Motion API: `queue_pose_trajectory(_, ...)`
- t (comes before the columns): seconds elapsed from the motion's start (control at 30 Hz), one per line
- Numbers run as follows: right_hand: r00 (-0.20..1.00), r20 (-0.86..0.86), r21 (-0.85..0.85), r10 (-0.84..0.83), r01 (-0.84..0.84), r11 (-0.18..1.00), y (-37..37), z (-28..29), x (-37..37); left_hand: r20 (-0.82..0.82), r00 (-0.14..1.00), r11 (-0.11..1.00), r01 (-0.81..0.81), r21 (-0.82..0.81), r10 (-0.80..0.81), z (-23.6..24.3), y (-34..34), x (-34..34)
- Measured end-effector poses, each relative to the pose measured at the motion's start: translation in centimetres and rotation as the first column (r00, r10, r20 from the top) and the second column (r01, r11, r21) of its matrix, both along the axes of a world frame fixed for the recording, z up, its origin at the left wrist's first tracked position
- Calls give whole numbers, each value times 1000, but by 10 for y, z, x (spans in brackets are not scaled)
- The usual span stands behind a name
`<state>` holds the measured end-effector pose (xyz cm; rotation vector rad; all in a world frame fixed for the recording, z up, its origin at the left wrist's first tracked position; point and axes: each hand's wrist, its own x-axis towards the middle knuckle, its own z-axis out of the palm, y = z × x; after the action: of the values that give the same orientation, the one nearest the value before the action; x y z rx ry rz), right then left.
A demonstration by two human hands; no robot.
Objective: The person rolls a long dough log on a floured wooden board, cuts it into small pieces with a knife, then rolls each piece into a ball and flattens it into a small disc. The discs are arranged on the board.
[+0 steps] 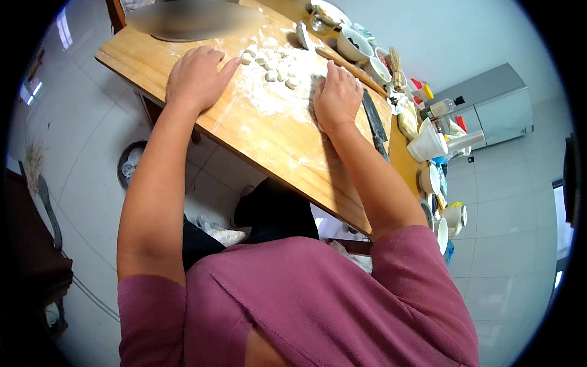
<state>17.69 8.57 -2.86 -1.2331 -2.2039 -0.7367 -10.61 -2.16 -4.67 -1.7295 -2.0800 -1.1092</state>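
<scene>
Over the worktop (269, 144): left hand (197, 76) loosely spread, nothing visibly held; right hand (338, 98) half-curled, grip unclear. Best keep dough pieces (270, 65) floured, separate.

"What sort of place is it?"
"A kitchen, by its look: floury dough pieces (271, 76) lie on the wooden board (244, 131)."
"What else says so?"
"A rolling pin (362, 76) and dark knife (374, 119) along the board's right edge, white bowls (348, 51) just beyond it."
</scene>
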Motion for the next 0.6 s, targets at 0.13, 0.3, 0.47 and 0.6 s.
queue_pose_trajectory(0.13,961,-272,-407,-55,-63,911,29,-18,33,119,991,996,70,-63,-62,14,6,4)
queue_pose_trajectory(0.3,472,-865,-461,-168,-619,636,27,17,31,150,988,995,54,-85,-41,17,-2,2)
queue_pose_trajectory(0.47,755,-618,-421,217,-552,720,8,15,11,160,987,994,46,-99,-30,17,0,4)
queue_pose_trajectory(0.6,876,-172,-484,451,-474,735,-18,6,1,106,994,1000,28,13,-29,7,0,7)
